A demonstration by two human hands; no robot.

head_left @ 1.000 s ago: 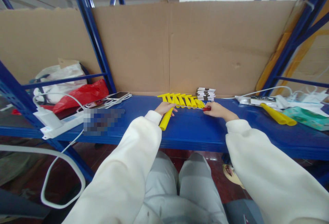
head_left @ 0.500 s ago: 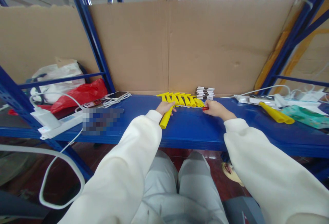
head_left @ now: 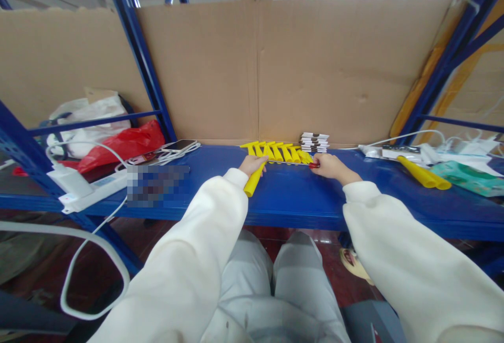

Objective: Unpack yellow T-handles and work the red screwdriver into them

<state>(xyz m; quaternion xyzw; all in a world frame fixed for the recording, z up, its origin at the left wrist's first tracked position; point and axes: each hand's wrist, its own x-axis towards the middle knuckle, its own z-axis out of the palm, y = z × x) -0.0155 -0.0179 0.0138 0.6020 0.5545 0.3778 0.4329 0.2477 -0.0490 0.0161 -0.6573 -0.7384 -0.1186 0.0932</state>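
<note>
My left hand (head_left: 253, 165) is closed round a yellow piece (head_left: 252, 185) whose wide round end points down toward the shelf's front edge. Closed on the red handle (head_left: 314, 165) of a thin metal rod is my right hand (head_left: 331, 166). The rod (head_left: 291, 163) spans the gap between both hands, its left end at the yellow piece near my left fingers. Behind the rod, several yellow pieces (head_left: 277, 152) lie side by side in a row. A stack of white and dark small packs (head_left: 314, 142) stands just behind my right hand.
On the blue shelf (head_left: 299, 196), a power strip (head_left: 94, 190), a phone (head_left: 180, 146) and a red bag (head_left: 126, 146) are at left. Yellow tubes (head_left: 423, 174), a green packet (head_left: 468, 177) and white cables lie at right. A cardboard panel (head_left: 315, 70) stands behind.
The yellow piece in my left hand has turned and shifted very slightly. My right hand and the red handle have moved a tiny bit left.
</note>
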